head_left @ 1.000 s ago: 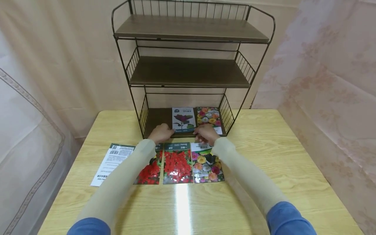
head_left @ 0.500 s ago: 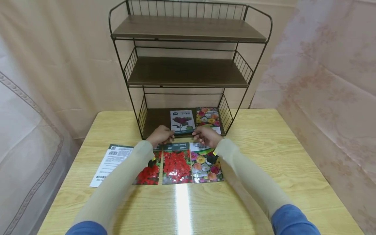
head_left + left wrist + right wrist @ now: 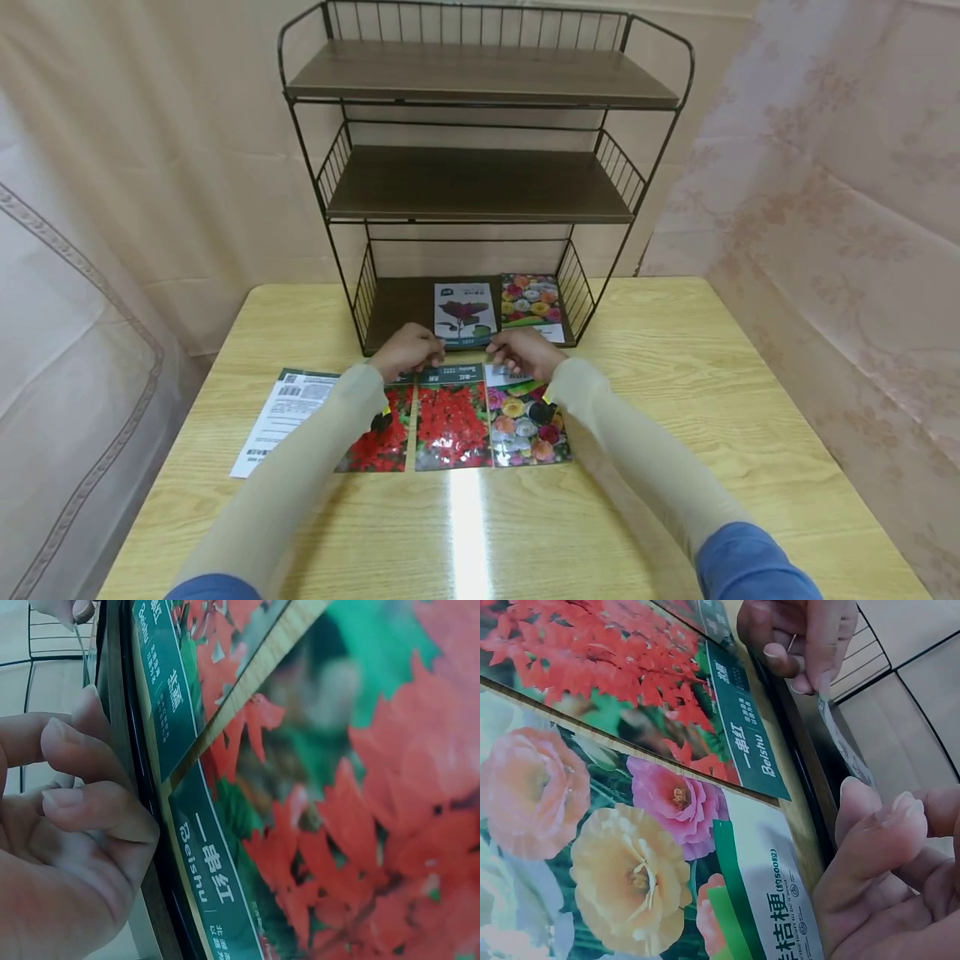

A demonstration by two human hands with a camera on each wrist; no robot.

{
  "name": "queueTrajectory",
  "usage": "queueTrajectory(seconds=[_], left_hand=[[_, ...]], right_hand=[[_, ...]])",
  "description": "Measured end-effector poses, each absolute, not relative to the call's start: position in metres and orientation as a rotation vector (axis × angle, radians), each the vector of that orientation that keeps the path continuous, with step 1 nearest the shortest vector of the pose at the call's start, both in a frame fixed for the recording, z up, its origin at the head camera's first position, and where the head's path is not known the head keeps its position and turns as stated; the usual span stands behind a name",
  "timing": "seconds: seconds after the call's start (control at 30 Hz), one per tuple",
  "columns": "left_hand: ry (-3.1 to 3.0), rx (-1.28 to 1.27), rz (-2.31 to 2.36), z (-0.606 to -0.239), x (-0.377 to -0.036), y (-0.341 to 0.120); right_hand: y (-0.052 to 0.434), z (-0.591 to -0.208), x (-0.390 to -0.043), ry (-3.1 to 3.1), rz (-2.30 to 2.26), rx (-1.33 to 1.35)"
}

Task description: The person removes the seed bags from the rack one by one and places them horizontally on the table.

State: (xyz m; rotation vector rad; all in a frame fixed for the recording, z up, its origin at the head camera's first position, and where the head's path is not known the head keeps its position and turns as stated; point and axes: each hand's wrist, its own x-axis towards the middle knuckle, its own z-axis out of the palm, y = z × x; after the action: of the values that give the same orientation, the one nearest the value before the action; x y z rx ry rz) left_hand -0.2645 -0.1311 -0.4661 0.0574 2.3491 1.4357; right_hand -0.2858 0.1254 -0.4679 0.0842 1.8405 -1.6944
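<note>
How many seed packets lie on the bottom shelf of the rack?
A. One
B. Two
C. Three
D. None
B: on the bottom shelf of the rack lie two packets side by side, the dark-flower packet and the mixed-flower packet; the other packets lie on the table in front.

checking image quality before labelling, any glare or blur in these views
Head view: a bright streak of glare runs down the table in front of the red-flower packet, and the shelf rack bows slightly from the wide lens. Left wrist view: the red packet print is soft and blurred up close. Right wrist view: the right hand is out of focus.
</note>
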Motion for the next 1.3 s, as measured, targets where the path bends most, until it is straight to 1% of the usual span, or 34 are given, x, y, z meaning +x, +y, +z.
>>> queueTrajectory(seconds=[0.53,1.07,1.3], left_hand=[[2.409,0.107,1.414,-0.461,-0.246,-0.129],[2.439,0.149,1.396,-0.458,-0.231,-0.126],[2.427,0.182,1.401,-0.451,-0.225,-0.123]], right_hand=[[0.132,-0.467,-0.274,1.921,-1.723,-0.069],[0.143,-0.471,-0.262,1.968,-1.734,-0.105],[0.148,-0.47,-0.257,2.017,-1.747,-0.105]])
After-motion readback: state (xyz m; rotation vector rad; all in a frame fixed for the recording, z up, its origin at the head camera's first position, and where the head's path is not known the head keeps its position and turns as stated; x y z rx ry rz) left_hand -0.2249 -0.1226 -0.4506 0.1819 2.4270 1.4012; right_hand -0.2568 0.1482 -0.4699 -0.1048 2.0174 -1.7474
